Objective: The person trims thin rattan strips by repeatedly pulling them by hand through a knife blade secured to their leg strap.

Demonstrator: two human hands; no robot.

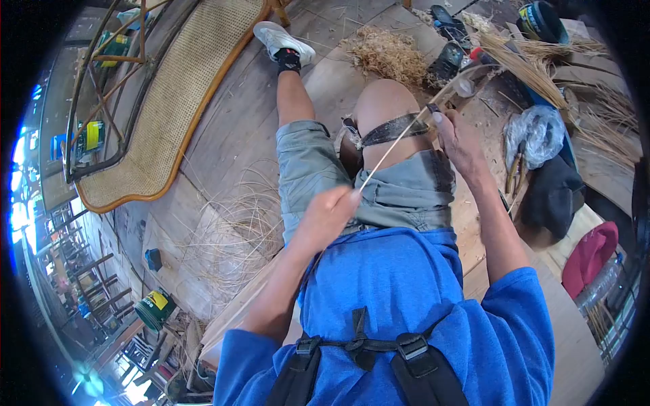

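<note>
A thin pale cane strip [386, 157] runs slantwise across my bent knee and on toward the upper right. My left hand [332, 213], slightly blurred, is closed round its near end in front of my waist. Beside the knee, my right hand [460, 142] is closed on a small dark tool [433, 108], its thumb pressed on top where the strip passes. The tool's exact kind is hidden by the fingers. Under the strip, a dark cloth band [396, 130] is tied around the knee.
Loose cane strips [233, 237] lie coiled on the floor to the left, near a woven cane panel [176, 115] with a wooden rim. Curly shavings [386, 54] are heaped ahead. To the right are cane bundles [521, 68], a plastic bag [535, 135] and a black cap [552, 196].
</note>
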